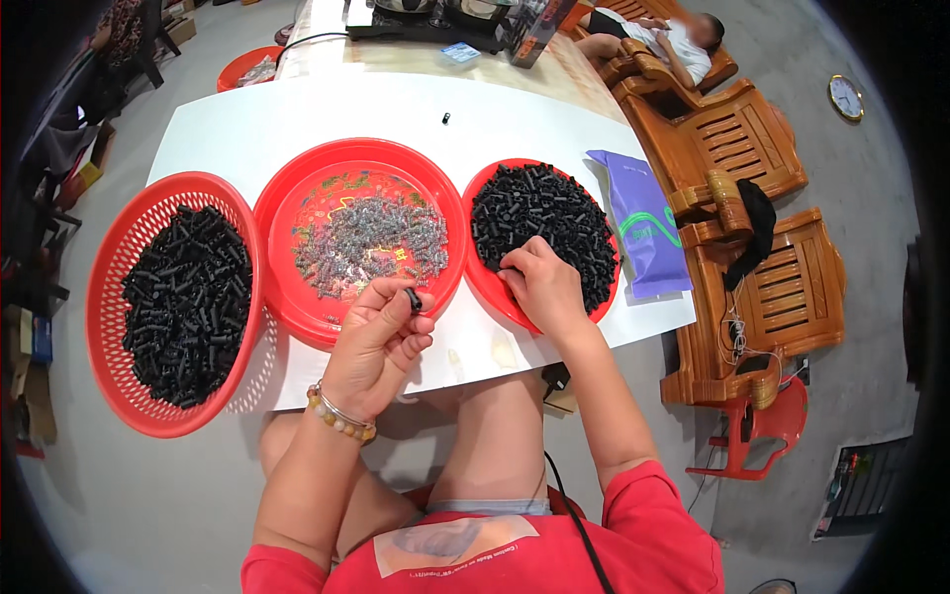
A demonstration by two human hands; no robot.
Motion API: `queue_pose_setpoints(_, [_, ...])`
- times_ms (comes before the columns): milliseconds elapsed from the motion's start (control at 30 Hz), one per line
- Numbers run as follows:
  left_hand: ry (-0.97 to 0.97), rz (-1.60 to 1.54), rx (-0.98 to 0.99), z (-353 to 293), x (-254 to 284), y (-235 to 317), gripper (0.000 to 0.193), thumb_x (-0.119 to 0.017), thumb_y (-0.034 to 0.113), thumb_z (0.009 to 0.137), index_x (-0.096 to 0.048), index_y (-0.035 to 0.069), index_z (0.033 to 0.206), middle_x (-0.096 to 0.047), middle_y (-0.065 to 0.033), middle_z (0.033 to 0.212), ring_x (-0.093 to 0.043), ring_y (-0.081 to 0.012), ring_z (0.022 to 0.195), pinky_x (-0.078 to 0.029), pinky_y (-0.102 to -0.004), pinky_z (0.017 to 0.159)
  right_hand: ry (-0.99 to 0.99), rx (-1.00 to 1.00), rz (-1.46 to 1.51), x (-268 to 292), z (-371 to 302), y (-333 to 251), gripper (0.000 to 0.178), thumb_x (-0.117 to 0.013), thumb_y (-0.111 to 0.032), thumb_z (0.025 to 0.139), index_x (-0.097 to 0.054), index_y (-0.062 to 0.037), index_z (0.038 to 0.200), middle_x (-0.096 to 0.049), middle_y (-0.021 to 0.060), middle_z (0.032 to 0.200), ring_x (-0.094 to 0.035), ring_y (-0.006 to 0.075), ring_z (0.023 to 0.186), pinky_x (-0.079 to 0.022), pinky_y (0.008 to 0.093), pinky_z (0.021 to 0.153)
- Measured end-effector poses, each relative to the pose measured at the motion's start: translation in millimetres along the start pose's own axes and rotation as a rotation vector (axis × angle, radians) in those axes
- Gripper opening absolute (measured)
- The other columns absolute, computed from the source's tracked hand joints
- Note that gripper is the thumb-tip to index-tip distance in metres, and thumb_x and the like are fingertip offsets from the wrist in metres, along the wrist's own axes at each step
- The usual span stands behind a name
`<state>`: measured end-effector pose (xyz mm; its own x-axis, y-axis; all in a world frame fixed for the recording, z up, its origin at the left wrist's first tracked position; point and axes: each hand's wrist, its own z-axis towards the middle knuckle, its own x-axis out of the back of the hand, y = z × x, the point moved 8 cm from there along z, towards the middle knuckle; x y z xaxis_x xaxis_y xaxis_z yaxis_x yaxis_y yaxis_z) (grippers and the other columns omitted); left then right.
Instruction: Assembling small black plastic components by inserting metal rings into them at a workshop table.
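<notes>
My left hand (381,337) is raised in front of the middle tray, thumb and fingers pinching a small black plastic tube (414,300). My right hand (542,287) reaches over the near edge of a red basin (492,309) on the right. Its bent fingertips are among short black plastic pieces (539,213) heaped there; what they grip is hidden. Between the hands and the far side lies a round red tray (287,178) with many small metal springs (381,233) spread over its patterned bottom.
A red slotted basket (104,287) at the left holds longer black ribbed pieces (188,307). A lone black piece (446,118) lies on the white tabletop (396,104). Beside the basin is a purple package (648,228). Wooden chairs (732,148) stand to the right; a person (668,45) reclines there.
</notes>
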<state>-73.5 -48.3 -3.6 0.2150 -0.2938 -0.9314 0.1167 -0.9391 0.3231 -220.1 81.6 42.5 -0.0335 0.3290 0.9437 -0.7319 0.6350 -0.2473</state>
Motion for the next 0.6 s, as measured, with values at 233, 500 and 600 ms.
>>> queue_pose_setpoints(233, [0.075,0.058,-0.009,-1.2,3.8,0.6,0.017,-0.06,0.013,0.091,-0.058,0.008,0.107,-0.065,-0.0098,0.099,-0.065,-0.0152,0.08,-0.054,-0.0251,0.065,0.053,0.013,0.222,20.9,-10.7,-23.1,0.007,-0.066,-0.009,0.078,-0.062,-0.0034,0.08,-0.06,0.0092,0.081,-0.061,0.0262,0.065,-0.049,0.0359,0.058])
queue_pose_setpoints(500, [0.038,0.1,-0.018,0.3,3.4,-3.1,0.017,-0.061,0.012,0.09,-0.059,0.008,0.107,-0.066,-0.0091,0.1,-0.064,-0.0136,0.078,-0.051,-0.0222,0.058,0.088,0.15,0.889,41.9,-36.0,-94.8,0.012,-0.072,0.0,0.075,-0.064,-0.0029,0.084,-0.063,0.0064,0.081,-0.054,0.0069,0.06,-0.041,0.0219,0.047])
queue_pose_setpoints(600, [-0.042,0.099,-0.015,-0.3,-4.5,-5.2,0.018,-0.06,0.012,0.09,-0.059,0.008,0.108,-0.066,-0.0096,0.1,-0.064,-0.0134,0.077,-0.051,-0.0212,0.058,0.123,0.189,0.821,41.3,-36.8,-102.4,0.012,-0.072,0.0,0.076,-0.064,-0.0036,0.084,-0.064,0.0067,0.082,-0.057,0.0095,0.062,-0.043,0.023,0.049])
